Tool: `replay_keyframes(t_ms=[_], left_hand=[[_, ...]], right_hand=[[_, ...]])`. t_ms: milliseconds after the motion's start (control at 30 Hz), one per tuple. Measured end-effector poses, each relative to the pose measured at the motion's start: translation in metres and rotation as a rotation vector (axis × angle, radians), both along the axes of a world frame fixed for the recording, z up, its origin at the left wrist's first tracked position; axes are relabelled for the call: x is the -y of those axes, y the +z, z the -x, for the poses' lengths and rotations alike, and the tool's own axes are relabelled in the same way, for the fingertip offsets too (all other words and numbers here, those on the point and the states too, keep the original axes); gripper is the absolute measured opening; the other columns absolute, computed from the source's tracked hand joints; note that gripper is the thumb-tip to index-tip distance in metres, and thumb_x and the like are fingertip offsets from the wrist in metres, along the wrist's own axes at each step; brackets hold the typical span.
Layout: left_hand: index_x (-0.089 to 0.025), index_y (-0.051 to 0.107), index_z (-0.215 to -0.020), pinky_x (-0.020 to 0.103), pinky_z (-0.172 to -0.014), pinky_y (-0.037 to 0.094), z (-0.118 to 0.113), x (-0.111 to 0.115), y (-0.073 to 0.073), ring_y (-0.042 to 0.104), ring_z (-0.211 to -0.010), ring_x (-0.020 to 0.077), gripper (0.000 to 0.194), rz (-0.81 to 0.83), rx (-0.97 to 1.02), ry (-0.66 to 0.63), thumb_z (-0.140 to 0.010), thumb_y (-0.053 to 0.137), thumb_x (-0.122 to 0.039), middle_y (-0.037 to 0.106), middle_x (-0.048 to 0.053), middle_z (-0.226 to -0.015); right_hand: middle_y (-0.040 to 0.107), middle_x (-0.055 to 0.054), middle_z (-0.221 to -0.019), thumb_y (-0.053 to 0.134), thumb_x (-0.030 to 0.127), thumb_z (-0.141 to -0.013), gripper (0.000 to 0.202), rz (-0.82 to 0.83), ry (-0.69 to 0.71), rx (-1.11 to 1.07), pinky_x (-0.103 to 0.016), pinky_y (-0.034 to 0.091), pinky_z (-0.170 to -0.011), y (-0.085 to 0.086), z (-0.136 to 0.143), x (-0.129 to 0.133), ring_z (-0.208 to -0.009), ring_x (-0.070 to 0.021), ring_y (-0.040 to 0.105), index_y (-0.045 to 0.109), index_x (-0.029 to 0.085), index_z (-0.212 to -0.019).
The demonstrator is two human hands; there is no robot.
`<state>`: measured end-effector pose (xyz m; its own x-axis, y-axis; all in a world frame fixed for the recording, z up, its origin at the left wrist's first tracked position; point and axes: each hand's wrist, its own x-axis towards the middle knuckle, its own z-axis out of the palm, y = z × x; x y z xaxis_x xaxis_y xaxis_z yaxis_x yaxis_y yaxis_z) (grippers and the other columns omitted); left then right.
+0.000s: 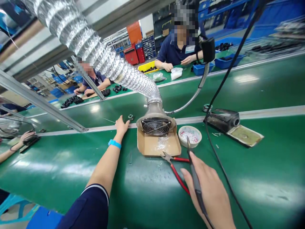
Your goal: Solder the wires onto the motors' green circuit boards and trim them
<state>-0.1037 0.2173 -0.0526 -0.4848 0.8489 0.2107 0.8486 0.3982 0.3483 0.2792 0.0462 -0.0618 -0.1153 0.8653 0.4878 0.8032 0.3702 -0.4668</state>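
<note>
Sitting just past the pale rail (107,128), a little left of centre in the frame, a small round metal part (130,117) lay right by the fingertips of the left hand (122,126). That hand was much the nearer of the two; its thumb and forefinger stood apart, but whether they touched the part or pinched the thin strand (109,120) beside them, I could not tell.

The right hand (209,184), lower right in the frame, was closed around a soldering iron (195,179). The iron's long axis ran up the frame, leaning slightly left, so its tip pointed towards the bowl of small bits (190,145) and the round part lay off to the tip's upper left, well apart from it. Whether the tip touched the bowl's contents was unclear.

Between the hands, red-handled cutters (176,176) lay on the green bench (147,190) by the near edge of a cardboard tray (148,147). A fan-fronted hood (156,127) stood over the tray, with a silver duct (133,76) rising to the upper left. At right lay an iron stand (234,121); at the top, a co-worker (164,47) sat handling something.
</note>
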Motion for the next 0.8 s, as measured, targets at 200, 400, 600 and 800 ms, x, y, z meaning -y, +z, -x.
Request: replay_keyframes(t_ms=[200,400,600,800], left_hand=[[-0.016,0.061,-0.126,0.044,-0.094,0.057,0.018,0.028,-0.007,0.064,-0.111,0.0219,0.035,0.066,0.009,-0.046,-0.098,0.060,-0.037,0.062,0.011,-0.128],[-0.016,0.060,-0.127,0.044,-0.095,0.056,0.013,0.025,-0.016,0.063,-0.112,0.0223,0.036,-0.020,0.006,-0.056,-0.098,0.060,-0.037,0.062,0.011,-0.129],[-0.017,0.059,-0.129,0.045,-0.096,0.056,0.006,0.029,-0.025,0.063,-0.113,0.0228,0.037,-0.093,0.097,-0.195,-0.098,0.060,-0.037,0.061,0.011,-0.131],[-0.017,0.060,-0.126,0.043,-0.094,0.057,-0.006,0.004,-0.031,0.064,-0.110,0.0213,0.034,-0.095,0.214,-0.331,-0.098,0.059,-0.037,0.062,0.011,-0.127]], right_hand=[[0.071,-0.014,-0.112,0.041,0.056,-0.098,0.060,-0.046,0.001,0.068,-0.041,0.051,-0.079,-0.004,0.002,0.005,-0.097,-0.0290,0.068,0.048,0.015,-0.141],[0.073,-0.015,-0.107,0.037,0.055,-0.099,0.057,-0.073,0.009,0.077,-0.041,0.052,-0.075,-0.018,0.002,-0.003,-0.090,-0.0292,0.070,0.054,0.011,-0.133],[0.073,-0.014,-0.103,0.035,0.060,-0.098,0.059,-0.120,0.025,0.066,-0.041,0.054,-0.074,-0.027,-0.004,-0.015,-0.087,-0.0283,0.070,0.061,0.012,-0.121],[0.069,-0.013,-0.087,0.040,0.074,-0.090,0.067,-0.119,-0.043,-0.038,-0.039,0.054,-0.069,-0.027,-0.001,-0.026,-0.077,-0.0259,0.068,0.066,0.013,-0.098]])
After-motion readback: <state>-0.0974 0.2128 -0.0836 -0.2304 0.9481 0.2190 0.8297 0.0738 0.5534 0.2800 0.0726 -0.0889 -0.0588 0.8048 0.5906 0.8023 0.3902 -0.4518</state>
